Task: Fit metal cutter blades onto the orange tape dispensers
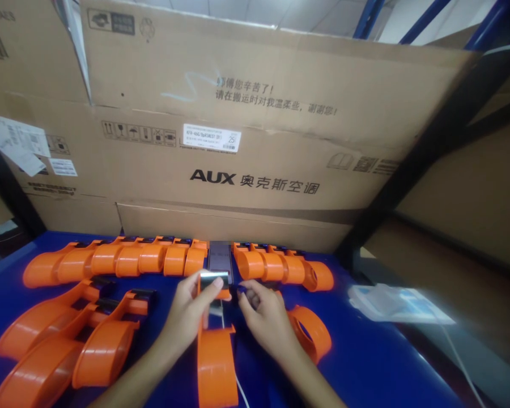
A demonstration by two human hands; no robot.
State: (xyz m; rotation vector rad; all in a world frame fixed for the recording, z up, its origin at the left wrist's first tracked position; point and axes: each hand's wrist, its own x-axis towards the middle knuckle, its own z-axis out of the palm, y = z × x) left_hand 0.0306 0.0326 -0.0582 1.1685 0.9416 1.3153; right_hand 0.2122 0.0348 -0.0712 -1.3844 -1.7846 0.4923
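My left hand [186, 306] is closed on an orange tape dispenser [217, 362]. The thumb presses on its upper end, where a shiny metal blade [213, 276] with a toothed edge shows. The wide orange ring hangs toward me, below the fingers. Just to the right, my right hand [266, 314] has its fingertips pinched on a small dark blue piece [241, 289], its shape mostly hidden. Beyond both hands lies a dark flat rectangular device [220, 256], partly covered.
Rows of orange tape dispensers [105, 259] line the back of the blue table [170, 362]. More lie left and right, including one [315, 334] beside my right arm. A large cardboard box [259, 153] walls off the back. A plastic-wrapped packet [391, 303] and white cable lie right.
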